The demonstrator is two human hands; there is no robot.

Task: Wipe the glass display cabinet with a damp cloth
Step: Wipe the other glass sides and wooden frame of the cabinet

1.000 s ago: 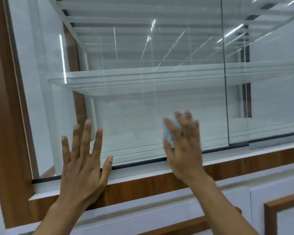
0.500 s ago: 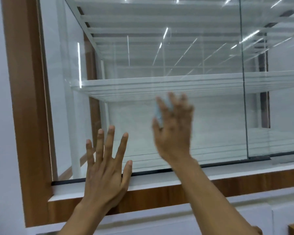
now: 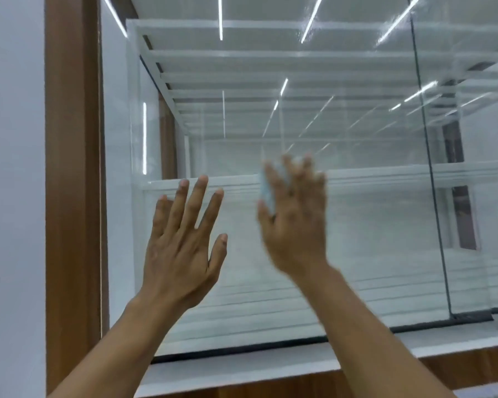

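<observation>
Fingers (image 3: 292, 179) of the right hand (image 3: 295, 225) spread and blurred, pressing a small pale-blue damp cloth (image 3: 263, 191) flat to the clear glass front pane of the display cabinet (image 3: 371, 225), now up at the level of the white shelf edge (image 3: 385, 175) rather than low near the pane's black bottom edge (image 3: 242, 344) as a second ago. Left hand (image 3: 181, 245) empty, fingers fanned apart, also risen from that bottom edge toward mid-pane, near the brown wooden frame (image 3: 72, 196). Looks like an upward stroke under way, lower left glass likely covered, upper pane yet to do.
</observation>
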